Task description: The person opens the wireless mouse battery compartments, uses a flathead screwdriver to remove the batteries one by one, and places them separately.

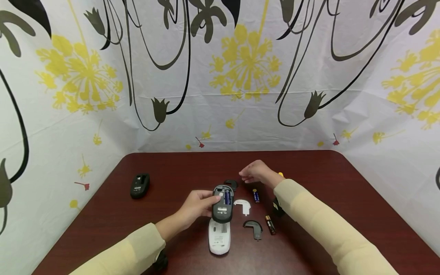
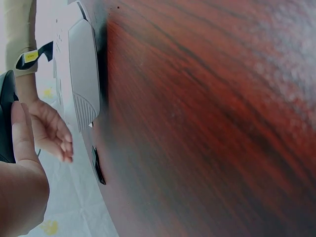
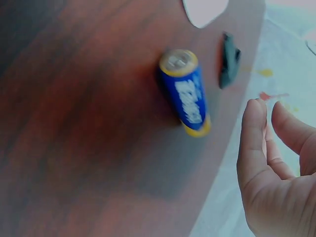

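Observation:
My left hand [image 1: 197, 206] grips a dark grey computer mouse [image 1: 222, 214], its underside up and its battery bay uncovered. A blue battery [image 1: 227, 197] shows in that bay. Beneath and nearer lies a white mouse [image 1: 219, 238], also underside up. My right hand [image 1: 257, 172] hovers over the far part of the table, holding nothing; its thumb and fingers are apart in the right wrist view. Closest to it are a black battery cover [image 1: 233, 184] and a loose blue battery [image 3: 186, 98] with yellow ends.
A white cover [image 1: 245, 206] and a grey cover [image 1: 256, 229] lie right of the mice, beside a black-and-copper battery [image 1: 270, 225]. At the left stands a black mouse [image 1: 139, 186]. A patterned cloth [image 1: 233, 126] hangs behind the table [image 1: 165, 164].

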`<state>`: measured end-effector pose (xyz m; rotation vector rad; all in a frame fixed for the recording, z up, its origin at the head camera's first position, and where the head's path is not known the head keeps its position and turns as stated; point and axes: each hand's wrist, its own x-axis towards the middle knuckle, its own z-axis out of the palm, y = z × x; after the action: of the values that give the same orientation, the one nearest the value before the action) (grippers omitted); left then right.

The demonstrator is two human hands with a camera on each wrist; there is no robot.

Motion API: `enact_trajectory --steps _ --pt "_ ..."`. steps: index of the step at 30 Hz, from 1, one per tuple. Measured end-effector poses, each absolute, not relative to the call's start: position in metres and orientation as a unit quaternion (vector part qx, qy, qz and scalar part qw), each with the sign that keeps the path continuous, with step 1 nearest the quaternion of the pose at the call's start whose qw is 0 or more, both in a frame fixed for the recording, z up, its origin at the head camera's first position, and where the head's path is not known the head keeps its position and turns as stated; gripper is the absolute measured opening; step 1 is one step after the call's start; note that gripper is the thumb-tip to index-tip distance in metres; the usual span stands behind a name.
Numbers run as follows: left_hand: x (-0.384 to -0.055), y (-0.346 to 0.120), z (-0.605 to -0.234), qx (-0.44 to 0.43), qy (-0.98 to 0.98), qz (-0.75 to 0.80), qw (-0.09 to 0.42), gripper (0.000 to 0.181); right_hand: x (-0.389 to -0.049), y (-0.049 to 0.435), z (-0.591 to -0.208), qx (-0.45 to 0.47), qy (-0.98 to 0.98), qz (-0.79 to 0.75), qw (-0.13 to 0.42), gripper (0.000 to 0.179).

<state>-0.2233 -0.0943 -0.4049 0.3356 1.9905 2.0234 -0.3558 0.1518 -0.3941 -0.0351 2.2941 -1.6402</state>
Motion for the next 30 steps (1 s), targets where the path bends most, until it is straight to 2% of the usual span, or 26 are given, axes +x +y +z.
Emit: enact_trajectory --steps 13,26,30 --pt "-0.223 -0.096 -0.405 0.106 0.686 0.705 0.142 0.043 -0.354 0.201 -0.367 -0.010 0.791 -0.592 0.153 0.034" --pt "-0.225 -0.097 -0.407 0.106 0.688 0.703 0.146 0.043 -0.354 0.264 -0.370 0.017 0.772 -0.615 0.157 0.052" --pt "-0.225 -0.099 -0.407 0.104 0.688 0.703 0.149 0.043 -0.353 0.279 -0.375 0.033 0.774 -0.612 0.157 0.053"
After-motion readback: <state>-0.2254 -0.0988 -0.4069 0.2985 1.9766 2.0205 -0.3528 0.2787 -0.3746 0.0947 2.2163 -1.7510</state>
